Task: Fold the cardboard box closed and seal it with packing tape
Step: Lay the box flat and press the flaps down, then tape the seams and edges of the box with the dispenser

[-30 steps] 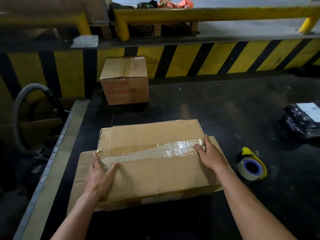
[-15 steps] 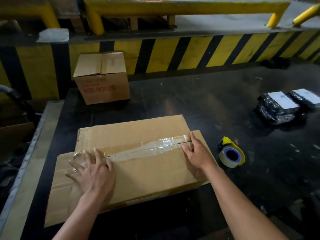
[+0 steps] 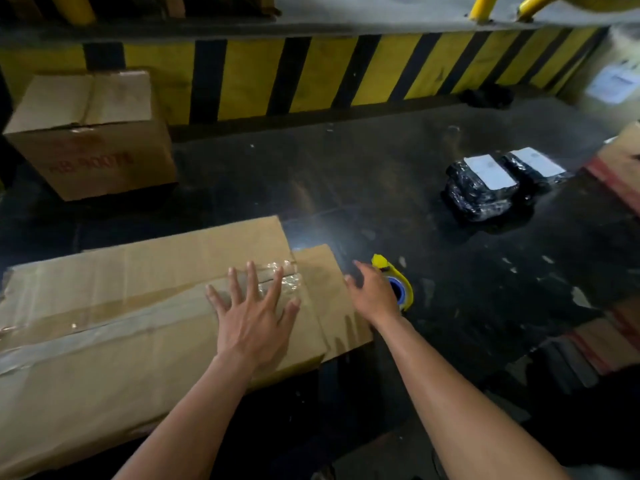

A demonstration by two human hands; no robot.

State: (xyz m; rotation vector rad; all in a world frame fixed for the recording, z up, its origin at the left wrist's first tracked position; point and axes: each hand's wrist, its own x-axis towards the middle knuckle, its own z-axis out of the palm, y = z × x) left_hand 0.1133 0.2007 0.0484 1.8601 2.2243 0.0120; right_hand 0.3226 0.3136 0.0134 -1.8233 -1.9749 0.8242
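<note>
A flat brown cardboard box lies on the dark table, its top flaps folded shut with old clear tape along the seam. A side flap sticks out flat at its right end. My left hand rests palm down, fingers spread, on the right end of the top, over the taped seam. My right hand is off the box, fingers apart, just over the yellow tape dispenser with its blue-cored roll, which sits right of the box. Whether the fingers touch the dispenser is unclear.
A smaller closed carton with red print stands at the back left. Two black wrapped parcels with white labels lie at the right. More cardboard shows at the far right edge. A yellow-black striped wall bounds the table's back.
My left hand slid from the left end of the box to the right end. My right hand left the box and reached right to the tape dispenser. The view swung right.
</note>
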